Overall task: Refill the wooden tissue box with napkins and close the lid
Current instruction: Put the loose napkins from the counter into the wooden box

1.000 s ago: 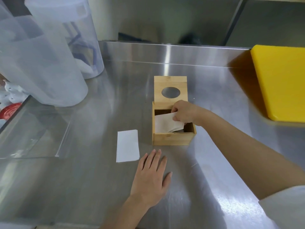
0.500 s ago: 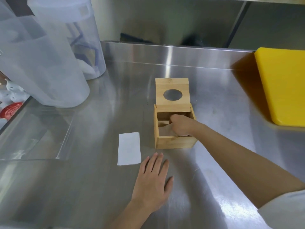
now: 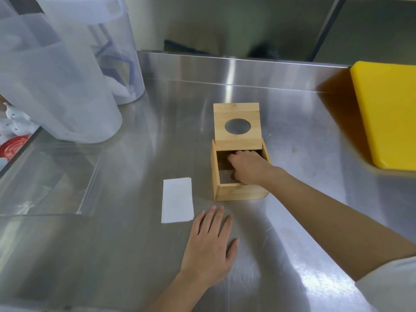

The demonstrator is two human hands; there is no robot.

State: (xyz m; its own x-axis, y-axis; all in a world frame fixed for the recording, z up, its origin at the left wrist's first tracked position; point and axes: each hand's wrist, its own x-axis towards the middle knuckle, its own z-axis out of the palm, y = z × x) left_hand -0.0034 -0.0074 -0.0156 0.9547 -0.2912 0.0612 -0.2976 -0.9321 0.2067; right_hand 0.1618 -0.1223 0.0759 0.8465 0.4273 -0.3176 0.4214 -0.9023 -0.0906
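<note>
We see the right hand reaching down into the open wooden tissue box, knuckles up and fingers curled out of sight inside, so we cannot tell whether it grips anything. Its forearm slants away from the box toward the near right. The lid, with its round hole, is slid back past the box's far edge, leaving the top uncovered. Just left of the box a stack of white napkins lies flat on the steel counter. The left hand rests palm down, fingers spread and empty, nearer to us than the box, its fingertips close to the napkins' near corner. Well right of the box sits a yellow cutting board; far to its left stand translucent plastic containers.
</note>
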